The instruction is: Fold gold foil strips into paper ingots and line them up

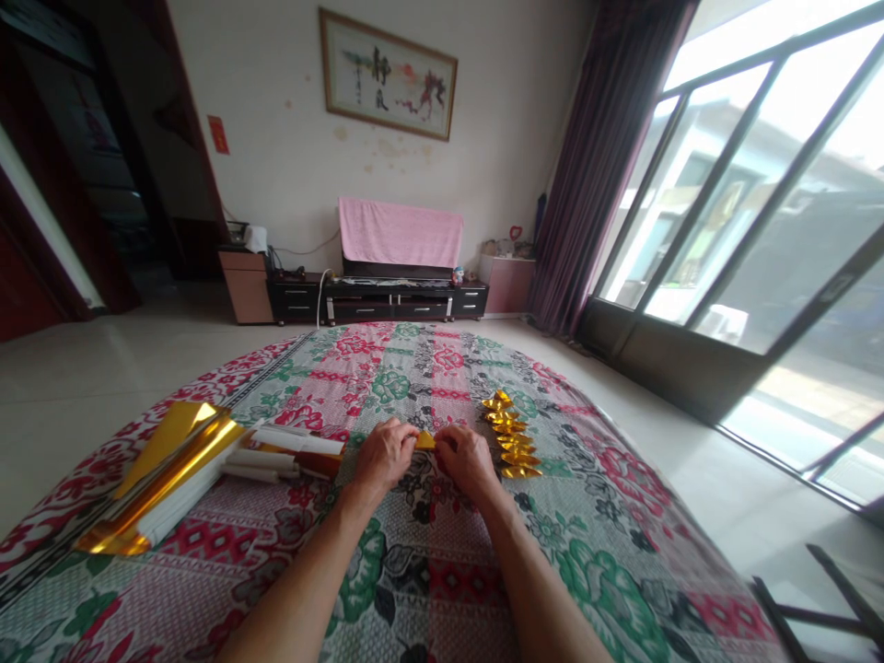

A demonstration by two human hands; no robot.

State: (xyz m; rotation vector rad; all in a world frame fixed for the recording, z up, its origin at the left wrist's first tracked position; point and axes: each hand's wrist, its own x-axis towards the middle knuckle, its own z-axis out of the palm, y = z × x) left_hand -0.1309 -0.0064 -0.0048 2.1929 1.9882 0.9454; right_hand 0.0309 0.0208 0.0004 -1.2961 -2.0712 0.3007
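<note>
A small folded gold paper piece is stretched between my two hands above the patterned tablecloth. My left hand pinches its left end, fingers closed. At the opposite end, my right hand grips it the same way. Just right of that hand stands a row of several folded gold paper ingots. On the left lie sheets of gold foil paper, partly curled with white undersides. White paper rolls rest between those sheets and my left hand.
The round table's cloth is floral in red, green and grey. Beyond it, a low black cabinet carries something under a pink cloth. A dark stool or chair frame stands at lower right, near the glass door.
</note>
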